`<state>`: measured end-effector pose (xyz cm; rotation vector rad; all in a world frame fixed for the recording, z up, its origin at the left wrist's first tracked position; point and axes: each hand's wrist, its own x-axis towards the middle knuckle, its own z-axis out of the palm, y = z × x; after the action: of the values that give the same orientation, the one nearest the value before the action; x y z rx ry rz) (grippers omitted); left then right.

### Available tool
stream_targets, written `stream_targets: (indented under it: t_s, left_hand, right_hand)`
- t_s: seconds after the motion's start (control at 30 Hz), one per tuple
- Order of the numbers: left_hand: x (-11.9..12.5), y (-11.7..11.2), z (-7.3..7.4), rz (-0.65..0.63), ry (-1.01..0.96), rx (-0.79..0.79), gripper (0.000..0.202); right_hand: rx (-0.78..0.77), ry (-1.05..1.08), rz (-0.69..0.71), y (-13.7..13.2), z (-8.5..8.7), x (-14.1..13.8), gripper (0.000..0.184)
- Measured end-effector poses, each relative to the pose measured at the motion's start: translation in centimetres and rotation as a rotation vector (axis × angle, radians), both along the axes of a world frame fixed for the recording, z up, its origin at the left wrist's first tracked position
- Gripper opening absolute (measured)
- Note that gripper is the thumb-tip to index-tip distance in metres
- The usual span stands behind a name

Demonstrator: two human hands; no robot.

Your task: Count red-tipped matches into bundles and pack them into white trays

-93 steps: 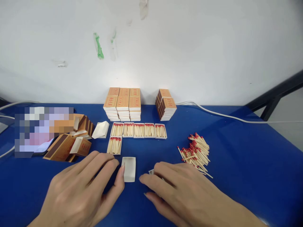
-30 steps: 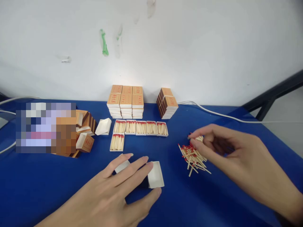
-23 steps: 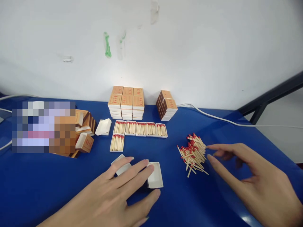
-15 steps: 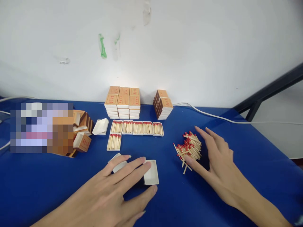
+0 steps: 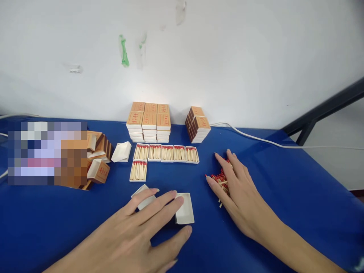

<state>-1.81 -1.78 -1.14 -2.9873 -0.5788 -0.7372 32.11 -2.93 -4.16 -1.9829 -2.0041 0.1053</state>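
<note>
While right hand [image 5: 240,193] covers matches [image 5: 217,178], filled trays [image 5: 166,153] behind, boxes [image 5: 149,121] beyond

Our right hand [image 5: 241,196] now lies flat, fingers spread, on top of the loose pile of red-tipped wooden matches [image 5: 217,178] and hides most of it. Half a second ago it is at the pile's right edge, and three seconds ago it is at the middle of the table. Our left hand [image 5: 136,231] is further right than at the start. Its fingers cross the empty white cardboard tray [image 5: 186,209], itself further right and slightly turned, and a second white tray [image 5: 140,189] shows beneath them.
</note>
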Motion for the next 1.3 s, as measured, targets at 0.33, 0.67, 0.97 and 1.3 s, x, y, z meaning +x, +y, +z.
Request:
stream_targets:
  t_s: [0.33,0.67,0.97,1.3]
  left_hand:
    - [-0.5,-0.3,0.0,0.001,0.032,0.027,0.041]
    - [-0.3,-0.2,0.0,0.04,0.061,0.062,0.042]
    - [0.0,0.1,-0.1,0.054,0.038,0.008,0.041]
    - [0.1,0.0,0.5,0.035,0.052,0.027,0.039]
  right_hand:
    - [-0.036,0.077,-0.009,0.8,0.5,-3.3,0.092]
    - [0.283,0.127,-0.123,-2.8,5.0,-0.8,0.04]
    - [0.263,0.14,-0.015,-7.3,1.2,-1.2,0.014]
    - [0.279,0.153,-0.018,-6.7,2.6,-1.3,0.011]
